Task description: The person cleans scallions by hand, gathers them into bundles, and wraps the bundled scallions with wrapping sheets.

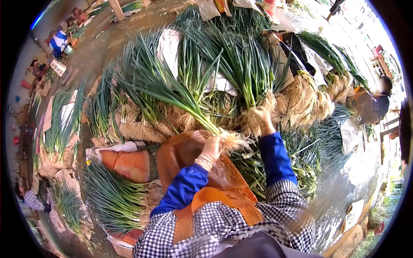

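Observation:
My left hand [210,151] is closed around the white lower ends of a bunch of green onions [189,101]. Its long green leaves fan up and to the left, and pale stringy roots [234,142] stick out on the right side of the fist. Further right, my right hand [261,121] has its fingers curled at the root end of other green onions [249,77] lying on the pile. Its fingertips are partly hidden among the roots. An orange-brown apron [185,148] covers my lap beneath the left hand.
More green onions [112,193] lie in a stack at lower left, beside an orange sack [129,165]. Loose leaf trimmings [301,172] cover the ground at right. Matted roots [301,101] edge the pile. A person [372,101] sits at far right; others [58,43] are at upper left.

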Demonstrator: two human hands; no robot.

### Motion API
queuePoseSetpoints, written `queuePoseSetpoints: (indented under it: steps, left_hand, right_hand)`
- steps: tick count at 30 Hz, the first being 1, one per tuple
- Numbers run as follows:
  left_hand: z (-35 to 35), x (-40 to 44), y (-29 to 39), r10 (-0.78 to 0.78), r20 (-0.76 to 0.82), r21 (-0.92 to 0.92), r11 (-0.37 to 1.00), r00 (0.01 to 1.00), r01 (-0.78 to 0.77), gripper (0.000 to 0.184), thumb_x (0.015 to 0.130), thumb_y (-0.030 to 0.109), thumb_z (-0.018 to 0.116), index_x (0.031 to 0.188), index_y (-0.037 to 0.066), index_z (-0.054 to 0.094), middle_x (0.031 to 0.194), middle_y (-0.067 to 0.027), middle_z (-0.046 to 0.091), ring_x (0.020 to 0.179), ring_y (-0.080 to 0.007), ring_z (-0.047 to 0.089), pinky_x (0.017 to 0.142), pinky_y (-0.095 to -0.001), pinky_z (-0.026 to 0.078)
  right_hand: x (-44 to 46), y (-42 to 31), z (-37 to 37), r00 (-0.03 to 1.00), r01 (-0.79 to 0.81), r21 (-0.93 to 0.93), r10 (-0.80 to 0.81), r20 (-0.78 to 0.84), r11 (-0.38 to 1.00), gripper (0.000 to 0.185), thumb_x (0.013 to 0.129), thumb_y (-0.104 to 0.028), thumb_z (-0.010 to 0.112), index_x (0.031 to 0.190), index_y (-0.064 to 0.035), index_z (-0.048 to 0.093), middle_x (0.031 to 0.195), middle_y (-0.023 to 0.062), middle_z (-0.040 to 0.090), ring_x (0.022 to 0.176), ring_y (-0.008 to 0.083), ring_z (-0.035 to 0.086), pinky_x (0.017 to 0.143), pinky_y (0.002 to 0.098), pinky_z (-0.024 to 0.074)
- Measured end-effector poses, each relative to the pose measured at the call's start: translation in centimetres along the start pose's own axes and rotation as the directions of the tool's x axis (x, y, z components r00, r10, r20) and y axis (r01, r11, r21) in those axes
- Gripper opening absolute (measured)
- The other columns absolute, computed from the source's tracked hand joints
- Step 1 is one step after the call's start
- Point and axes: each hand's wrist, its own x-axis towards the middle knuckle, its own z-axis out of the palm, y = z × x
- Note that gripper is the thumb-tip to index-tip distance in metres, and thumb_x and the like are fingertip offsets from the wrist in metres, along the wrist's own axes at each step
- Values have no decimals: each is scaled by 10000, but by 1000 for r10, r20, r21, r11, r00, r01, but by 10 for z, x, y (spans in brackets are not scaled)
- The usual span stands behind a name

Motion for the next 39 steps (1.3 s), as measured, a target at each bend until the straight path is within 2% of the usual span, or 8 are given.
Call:
queuePoseSetpoints:
  steps: [10, 14, 24, 27, 32, 34, 36, 39]
  left_hand:
    - [-18, 7, -81, 75, -21, 340, 938, 997, -63, 156, 780, 99, 617, 901, 1, 619, 754, -17, 593, 697, -122, 526, 652, -249, 422]
    - [-31, 27, -93, 210, -23, 449, 876, 977, -178, 149, 796, 100, 604, 906, 0, 618, 770, -33, 607, 674, -113, 514, 626, -245, 421]
    - [-63, 36, -101, 172, 140, 801, 560, 975, -213, 239, 824, 98, 480, 1018, 65, 616, 893, -77, 637, 847, -213, 597, 768, -322, 462]
    - [-81, 58, -105, -82, 204, 117, 991, 976, 59, 133, 806, 178, 534, 877, 92, 608, 757, -50, 608, 744, -226, 599, 625, -307, 474]
    - [-35, 27, -67, -109, 56, 202, 975, 993, 95, 205, 845, 138, 556, 1005, 9, 567, 926, -114, 625, 814, -230, 621, 683, -344, 538]
    - [-34, 21, -68, -45, 110, 64, 997, 993, 38, 268, 835, 122, 570, 1070, -5, 541, 955, -137, 623, 849, -249, 622, 724, -377, 547]
    - [-20, 7, -57, -129, 198, -64, 987, 972, 144, 237, 837, 160, 603, 1023, 21, 557, 968, -145, 627, 825, -243, 620, 693, -389, 543]
    - [-30, 20, -51, 44, 411, -244, 968, 910, 64, 221, 878, 292, 572, 846, 77, 526, 747, -45, 562, 667, -156, 567, 584, -302, 512]
  right_hand:
    - [-91, 36, 27, 958, 40, 152, -81, 274, 988, 352, 856, -364, 594, 899, -16, 626, 741, 56, 621, 690, 121, 542, 650, 286, 442]
    - [-101, 40, 49, 785, 420, -702, -618, -37, 575, 331, 854, -348, 561, 642, -95, 539, 535, 73, 546, 478, 276, 543, 461, 372, 433]
    - [-141, 30, 40, 507, 549, -764, -862, -17, 339, 381, 785, -304, 633, 519, -144, 411, 438, 39, 441, 370, 224, 463, 378, 330, 379]
    - [-175, 9, 41, 615, 703, -695, -622, 484, 153, 353, 786, -307, 615, 525, -153, 436, 431, 4, 453, 354, 193, 443, 377, 332, 343]
    - [-201, 46, -31, 690, 647, -656, -663, 289, 388, 327, 828, -294, 587, 556, -140, 491, 438, 6, 463, 380, 179, 483, 429, 344, 396]
    - [-201, 109, -72, 916, 394, -881, -28, 401, 263, 284, 842, -375, 545, 707, -134, 610, 596, 51, 593, 559, 207, 602, 584, 366, 482]
    - [-210, 163, -114, 623, 654, -756, 542, 563, 33, 425, 851, -467, 473, 937, -94, 657, 872, 127, 656, 809, 255, 641, 756, 418, 497]
    - [-165, 101, -89, 706, 470, -855, 487, 514, 221, 363, 865, -392, 462, 963, -97, 651, 931, 99, 654, 856, 271, 630, 741, 452, 499]
